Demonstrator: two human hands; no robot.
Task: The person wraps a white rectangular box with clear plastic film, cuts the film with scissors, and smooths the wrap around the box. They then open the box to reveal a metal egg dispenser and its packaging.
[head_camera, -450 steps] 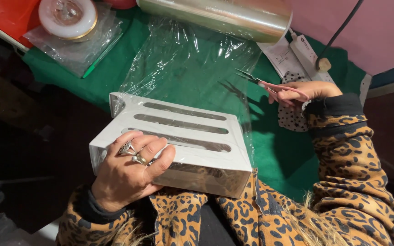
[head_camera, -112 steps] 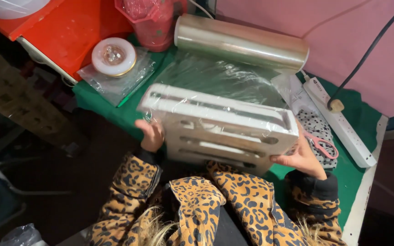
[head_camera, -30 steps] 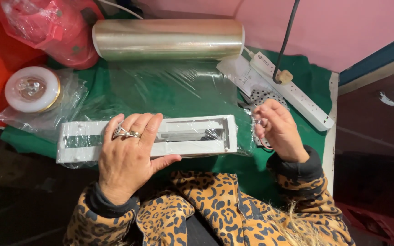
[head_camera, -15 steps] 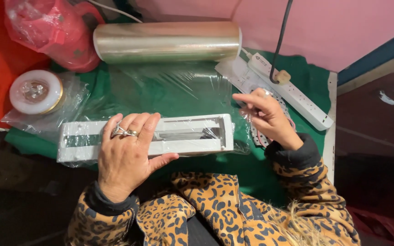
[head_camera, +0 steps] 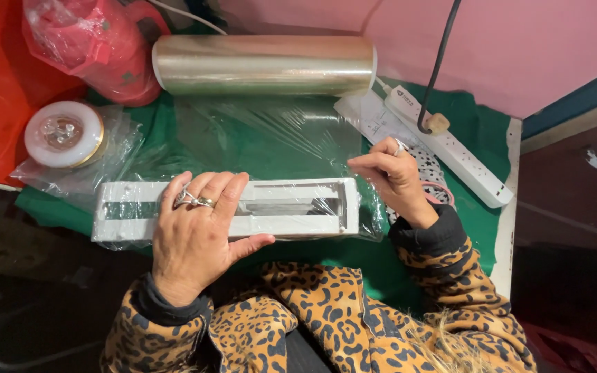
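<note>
Left hand (head_camera: pixel 198 235) lies flat, fingers spread, palm down on a long white moulded tray (head_camera: pixel 226 209) wrapped in clear film; rings on two fingers. Tray lies lengthwise across the near edge of the green cloth (head_camera: pixel 291 148), just in front of the person. Right hand (head_camera: pixel 392 176) is raised just past the tray's right end, fingertips pinched together on the clear film (head_camera: pixel 271 131) there; ring on one finger. Film sheet runs from the tray back to a large roll of clear wrap (head_camera: pixel 265 64) lying across the far side of the cloth. Behind the right hand: white power strip (head_camera: pixel 450 148) with a black cable (head_camera: pixel 440 62) plugged in, beside a spotted item partly hidden by the hand. Left of the tray: round white tape roll (head_camera: pixel 63 133) in a clear plastic bag. Red bagged object (head_camera: pixel 95 45) at the far left corner. Both sleeves are leopard print (head_camera: pixel 354 324).
</note>
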